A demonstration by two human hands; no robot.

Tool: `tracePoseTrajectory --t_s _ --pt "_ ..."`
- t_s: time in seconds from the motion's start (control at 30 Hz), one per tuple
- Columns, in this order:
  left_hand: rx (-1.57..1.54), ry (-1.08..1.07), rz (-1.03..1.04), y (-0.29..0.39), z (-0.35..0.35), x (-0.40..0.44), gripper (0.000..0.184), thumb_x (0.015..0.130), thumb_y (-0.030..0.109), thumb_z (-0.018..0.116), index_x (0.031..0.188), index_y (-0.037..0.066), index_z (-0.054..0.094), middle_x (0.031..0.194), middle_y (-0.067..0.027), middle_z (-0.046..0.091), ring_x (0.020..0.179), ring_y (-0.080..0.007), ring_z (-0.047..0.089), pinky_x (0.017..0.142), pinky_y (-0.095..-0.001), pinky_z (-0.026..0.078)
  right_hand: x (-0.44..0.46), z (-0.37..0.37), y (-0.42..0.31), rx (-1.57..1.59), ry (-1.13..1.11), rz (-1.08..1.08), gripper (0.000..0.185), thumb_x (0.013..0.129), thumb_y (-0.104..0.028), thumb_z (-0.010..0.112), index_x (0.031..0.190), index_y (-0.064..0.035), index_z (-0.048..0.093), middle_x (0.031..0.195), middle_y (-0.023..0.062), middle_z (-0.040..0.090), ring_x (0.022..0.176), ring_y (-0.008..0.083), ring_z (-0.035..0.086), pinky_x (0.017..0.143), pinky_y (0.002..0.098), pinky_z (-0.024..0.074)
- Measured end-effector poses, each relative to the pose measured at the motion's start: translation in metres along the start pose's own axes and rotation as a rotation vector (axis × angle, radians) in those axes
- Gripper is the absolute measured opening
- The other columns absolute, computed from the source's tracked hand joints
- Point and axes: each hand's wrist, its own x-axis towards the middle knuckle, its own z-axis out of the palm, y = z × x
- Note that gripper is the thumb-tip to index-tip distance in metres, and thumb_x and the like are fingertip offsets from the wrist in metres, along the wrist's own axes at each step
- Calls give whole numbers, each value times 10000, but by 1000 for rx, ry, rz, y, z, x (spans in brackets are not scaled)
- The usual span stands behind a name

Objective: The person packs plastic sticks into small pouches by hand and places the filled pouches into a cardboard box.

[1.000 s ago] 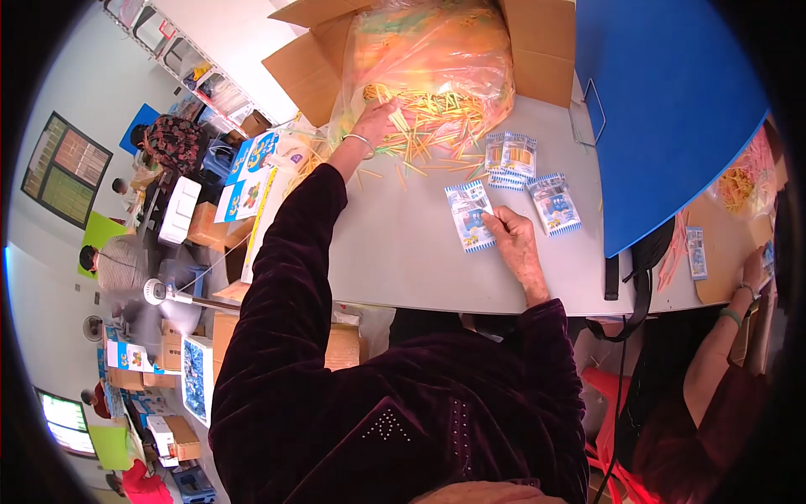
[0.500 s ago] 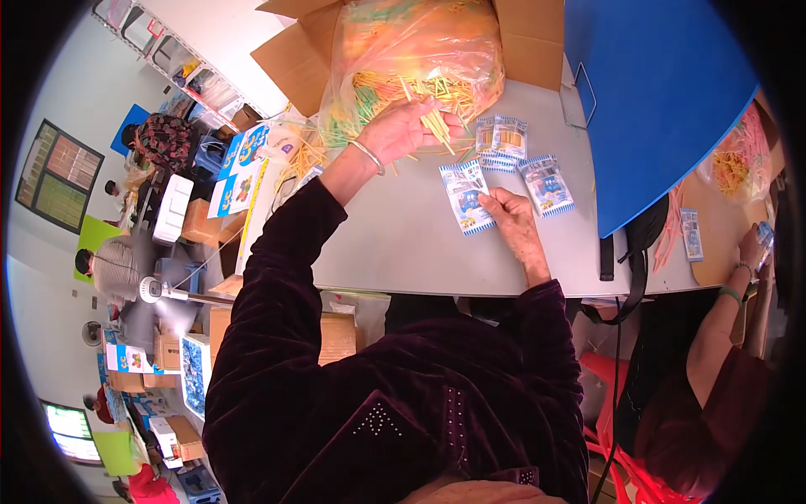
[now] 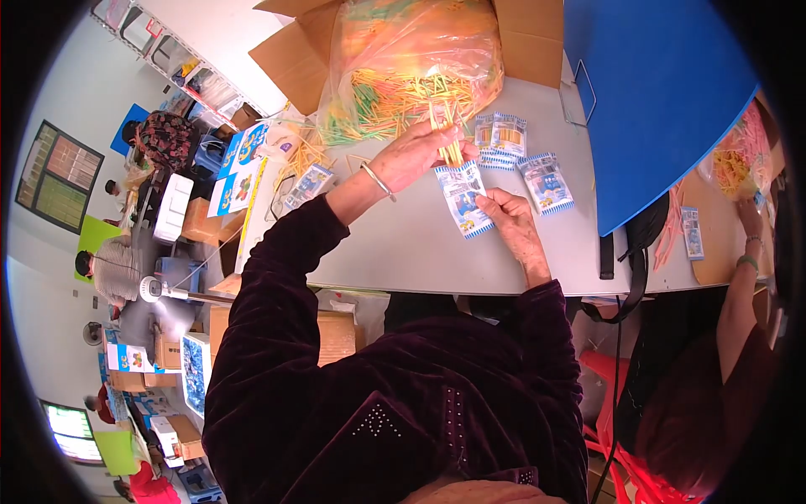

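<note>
My left hand (image 3: 411, 158), with a bracelet at the wrist, is closed on a small bunch of thin yellow sticks (image 3: 451, 149). The lower ends of the sticks are at the top edge of a blue-and-white packet (image 3: 463, 200); whether they are inside it I cannot tell. My right hand (image 3: 512, 223) pinches the packet's right side between thumb and fingers. Just beyond my left hand lies a clear plastic bag (image 3: 420, 42) full of yellow, orange and green sticks, in an open cardboard box (image 3: 531, 38). To the right are several similar packets (image 3: 547, 183), some showing sticks inside.
Another packet (image 3: 309, 186) and loose sticks lie at the table's left. A blue panel (image 3: 655, 101) stands to the right. Past it, a co-worker's hand (image 3: 750, 220) is near another bag of sticks (image 3: 739, 160). A black strap (image 3: 640, 273) hangs over the front edge.
My left hand has moved down and right from the bag with the sticks, bringing them to the packet's top edge. The packet in my right hand is slightly tilted. The co-worker's hand has moved up.
</note>
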Motion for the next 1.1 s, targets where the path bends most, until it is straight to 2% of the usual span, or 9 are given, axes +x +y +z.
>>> tracePoseTrajectory --t_s 0.27,0.47,0.53,0.63,0.73,0.87,0.93,1.1 --pt "79 -16 25 -13 2 1 295 948 271 430 1031 7 531 1009 -107 620 941 -152 573 863 -308 442 -4 1 -7 34 -7 27 233 897 -196 558 954 19 625 783 -16 617 722 34 503 701 185 400" --pt "184 -72 -12 -16 4 -4 351 947 277 435 1114 -16 529 1105 -119 600 1017 -146 551 930 -300 401 -2 2 -4 56 9 -8 248 892 -207 566 965 22 623 793 -12 618 731 41 506 714 192 400" --pt "84 -68 -12 -21 2 -2 371 944 269 441 1157 -28 505 1135 -126 586 1048 -157 542 951 -296 395 0 3 -1 49 39 -69 207 889 -156 548 947 26 628 785 16 634 702 53 534 672 205 421" --pt "-82 -103 -32 -29 -6 4 346 934 238 466 1150 -29 504 1161 -144 568 1043 -184 554 947 -312 414 2 4 -2 50 54 -33 207 890 -157 547 944 25 628 784 15 632 704 53 533 678 204 421" --pt "-215 -85 -29 -32 -9 8 270 933 193 451 1086 -22 504 1124 -166 569 1064 -235 551 918 -359 443 4 5 -2 48 80 -32 203 893 -150 540 949 25 627 786 14 630 706 52 534 675 203 424" --pt "-245 -36 -1 -50 -22 18 246 918 173 477 1077 -14 502 1103 -163 572 1070 -240 550 910 -367 454 4 7 -9 59 96 -9 201 896 -146 534 954 24 625 783 13 627 698 49 533 660 199 427" --pt "-280 22 -22 -49 -19 16 253 891 156 534 1088 -1 527 1028 -99 595 976 -182 585 879 -325 466 5 7 -7 40 97 -8 205 899 -150 532 961 22 624 778 13 625 690 49 535 649 196 431" --pt "-162 -39 62 -50 -24 16 188 885 128 520 1037 21 541 1041 -95 589 975 -173 575 869 -320 463 5 7 -7 40 117 -22 208 898 -153 535 965 22 626 776 14 623 682 49 530 647 196 432"
